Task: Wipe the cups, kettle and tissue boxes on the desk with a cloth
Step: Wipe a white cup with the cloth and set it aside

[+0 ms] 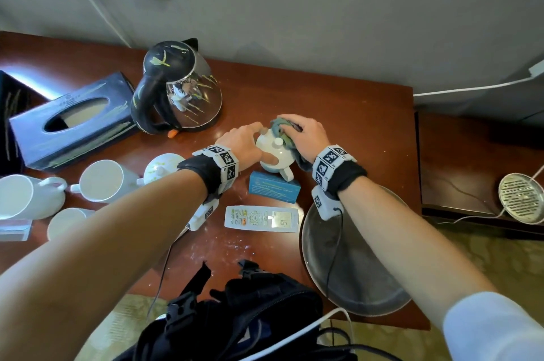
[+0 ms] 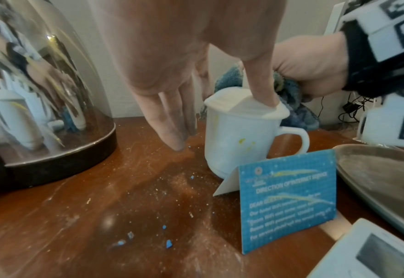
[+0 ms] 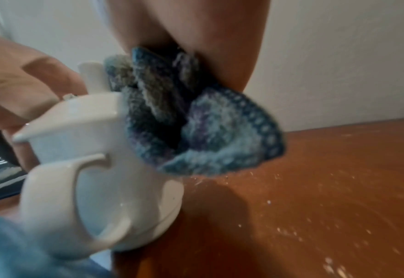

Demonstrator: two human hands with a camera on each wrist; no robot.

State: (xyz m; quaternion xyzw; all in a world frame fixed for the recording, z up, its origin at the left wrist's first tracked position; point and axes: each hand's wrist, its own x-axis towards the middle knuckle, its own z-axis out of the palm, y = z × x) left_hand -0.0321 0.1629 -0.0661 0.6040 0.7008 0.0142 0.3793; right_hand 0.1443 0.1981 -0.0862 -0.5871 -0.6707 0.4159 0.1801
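The left hand (image 1: pixel 244 141) steadied the lidded cup (image 1: pixel 275 154), thumb pressing its lid, fingers straight; the right hand (image 1: pixel 306 133) clutched the bunched cloth (image 3: pixel 196 127) against the cup's side.

- The right hand (image 1: pixel 306 136) hides most of the cloth (image 1: pixel 281 132).
- Card (image 2: pixel 289 199) print is too blurred to read fully.
- The frame's left edge cuts off one cup (image 1: pixel 20 198).
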